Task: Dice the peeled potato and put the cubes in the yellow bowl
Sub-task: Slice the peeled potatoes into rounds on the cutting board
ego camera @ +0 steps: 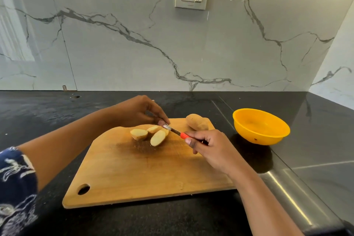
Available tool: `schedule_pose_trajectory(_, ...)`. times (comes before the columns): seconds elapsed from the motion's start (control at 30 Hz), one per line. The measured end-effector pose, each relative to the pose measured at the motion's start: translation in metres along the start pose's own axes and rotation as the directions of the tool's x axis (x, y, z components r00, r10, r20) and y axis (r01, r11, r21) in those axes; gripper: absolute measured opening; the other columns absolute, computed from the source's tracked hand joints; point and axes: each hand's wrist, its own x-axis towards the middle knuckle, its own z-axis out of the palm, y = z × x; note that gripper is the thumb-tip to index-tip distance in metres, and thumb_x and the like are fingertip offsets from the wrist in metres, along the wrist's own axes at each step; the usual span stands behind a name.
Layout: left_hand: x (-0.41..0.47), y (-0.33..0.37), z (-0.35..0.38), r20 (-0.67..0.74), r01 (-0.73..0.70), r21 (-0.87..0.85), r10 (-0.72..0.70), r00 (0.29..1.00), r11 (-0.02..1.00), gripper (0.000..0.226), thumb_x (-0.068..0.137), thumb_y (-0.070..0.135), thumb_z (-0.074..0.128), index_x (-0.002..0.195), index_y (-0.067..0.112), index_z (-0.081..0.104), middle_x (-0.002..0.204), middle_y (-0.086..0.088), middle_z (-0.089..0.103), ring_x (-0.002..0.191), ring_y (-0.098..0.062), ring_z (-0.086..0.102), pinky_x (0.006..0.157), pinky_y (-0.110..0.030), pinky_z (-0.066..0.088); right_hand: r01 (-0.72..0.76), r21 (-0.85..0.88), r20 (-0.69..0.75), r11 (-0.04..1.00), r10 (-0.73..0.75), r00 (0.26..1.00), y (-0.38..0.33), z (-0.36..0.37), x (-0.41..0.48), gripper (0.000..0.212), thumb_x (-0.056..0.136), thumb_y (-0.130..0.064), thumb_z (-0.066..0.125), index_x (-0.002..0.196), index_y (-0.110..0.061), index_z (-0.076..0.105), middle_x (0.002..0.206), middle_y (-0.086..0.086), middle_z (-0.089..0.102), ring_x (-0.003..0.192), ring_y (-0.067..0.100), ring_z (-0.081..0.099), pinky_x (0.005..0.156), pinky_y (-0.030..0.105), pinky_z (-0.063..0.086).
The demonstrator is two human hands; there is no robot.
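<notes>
Black counter [38, 113], marble wall [115, 53], wooden board [143, 174]; right grip [208, 149] holds knife [177, 132], left grip [138, 111] pinches its tip.

A cutting board [134, 174] lies on the surface [38, 113]. Potato pieces [158, 138] sit on its far half, a whole potato [197, 121] behind them to the right (at the board's far corner). The bowl [258, 138] stands right of the board, apart.

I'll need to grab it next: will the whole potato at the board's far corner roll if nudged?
Probably: the whole potato is rounded and oblong, lying on its side on the cutting board, so it may roll sideways. It looks solid, likely firm and heavy for its size.
</notes>
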Motion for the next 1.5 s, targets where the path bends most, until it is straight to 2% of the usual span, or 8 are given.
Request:
schedule_pose_trajectory(0.1, -0.011, -0.006, -0.003, -0.166, 0.029, -0.163, -0.056, 0.985, 0.986, 0.017, 0.083, 0.019, 0.066, 0.093, 0.032, 0.071, 0.095, 0.018, 0.071, 0.097, 0.0, 0.063, 0.083, -0.014, 0.045, -0.029, 0.016, -0.015, 0.999, 0.029, 0.999, 0.005, -0.003, 0.002, 0.028, 0.092, -0.039, 0.058, 0.118, -0.033, 0.066, 0.069, -0.016, 0.063, 0.081, 0.001, 0.061, 0.068, 0.009, 0.041)
schedule_pose_trajectory(0.23, -0.025, -0.012, 0.003, -0.42, 0.029, -0.235, -0.128, 0.898, 0.971, 0.02, 0.074, 0.033, 0.065, 0.092, 0.03, 0.073, 0.094, 0.018, 0.07, 0.095, 0.0, 0.061, 0.083, -0.018, 0.046, -0.079, -0.029, -0.163, 0.996, 0.073, 0.984, 0.012, -0.005, 0.004, 0.032, 0.094, -0.039, 0.055, 0.124, -0.03, 0.063, 0.071, -0.016, 0.062, 0.077, 0.003, 0.06, 0.065, 0.011, 0.039)
schedule_pose_trajectory(0.57, 0.011, 0.011, 0.037, -0.233, 0.151, 0.217, -0.099, 0.967, 0.965, 0.022, 0.084, 0.032, 0.067, 0.106, 0.033, 0.069, 0.092, 0.018, 0.056, 0.089, -0.002, 0.049, 0.074, -0.017, 0.041, -0.139, -0.011, -0.279, 0.99, 0.13, 0.951, 0.011, -0.004, 0.006, 0.035, 0.094, -0.037, 0.055, 0.127, -0.027, 0.061, 0.075, -0.014, 0.062, 0.075, 0.006, 0.058, 0.063, 0.012, 0.04)
schedule_pose_trajectory(0.73, -0.021, 0.003, 0.018, -0.38, 0.136, -0.173, -0.193, 0.905, 0.976, 0.027, 0.086, 0.031, 0.06, 0.113, 0.037, 0.061, 0.117, 0.016, 0.061, 0.106, 0.001, 0.054, 0.093, -0.026, 0.04, -0.101, -0.047, -0.27, 0.994, 0.085, 0.959, 0.01, -0.001, 0.004, 0.033, 0.095, -0.037, 0.055, 0.125, -0.028, 0.062, 0.074, -0.017, 0.061, 0.076, 0.007, 0.059, 0.066, 0.015, 0.044)
schedule_pose_trajectory(0.97, -0.048, -0.016, 0.017, -0.084, 0.578, 0.091, -0.572, 0.816, 0.811, 0.074, 0.064, 0.068, 0.051, 0.125, 0.025, 0.056, 0.117, 0.003, 0.059, 0.099, -0.009, 0.05, 0.085, -0.024, 0.038, -0.051, -0.102, -0.226, 0.993, 0.027, 0.974, 0.003, 0.006, 0.002, 0.036, 0.095, -0.038, 0.054, 0.128, -0.027, 0.06, 0.093, -0.01, 0.068, 0.085, 0.006, 0.059, 0.07, 0.013, 0.042)
schedule_pose_trajectory(1.13, -0.023, -0.014, 0.022, -0.148, 0.593, 0.241, -0.575, 0.805, 0.768, 0.052, 0.077, 0.056, 0.064, 0.111, 0.017, 0.068, 0.102, 0.004, 0.065, 0.091, -0.012, 0.056, 0.068, -0.017, 0.042, -0.067, -0.116, -0.224, 0.991, 0.04, 0.974, 0.001, 0.005, 0.0, 0.036, 0.095, -0.037, 0.053, 0.129, -0.027, 0.059, 0.099, -0.008, 0.069, 0.088, 0.006, 0.059, 0.071, 0.012, 0.041)
schedule_pose_trajectory(1.33, -0.049, -0.011, 0.021, -0.18, 0.466, -0.087, -0.474, 0.862, 0.881, 0.041, 0.074, 0.031, 0.076, 0.112, 0.033, 0.06, 0.107, 0.013, 0.062, 0.096, -0.005, 0.057, 0.085, -0.024, 0.044, -0.049, -0.137, -0.205, 0.989, 0.02, 0.978, -0.004, 0.007, -0.004, 0.036, 0.096, -0.038, 0.052, 0.13, -0.027, 0.059, 0.103, -0.007, 0.07, 0.092, 0.007, 0.061, 0.077, 0.017, 0.046)
schedule_pose_trajectory(1.5, -0.076, -0.011, 0.047, -0.355, 0.373, -0.231, -0.435, 0.828, 0.899, 0.05, 0.063, 0.03, 0.083, 0.108, 0.037, 0.061, 0.098, 0.017, 0.066, 0.089, 0.007, 0.061, 0.075, -0.008, 0.044, -0.016, -0.175, -0.149, 0.984, -0.011, 0.989, -0.017, 0.018, -0.009, 0.034, 0.098, -0.036, 0.048, 0.129, -0.025, 0.059, 0.086, -0.012, 0.062, 0.077, 0.005, 0.058, 0.065, 0.012, 0.045)
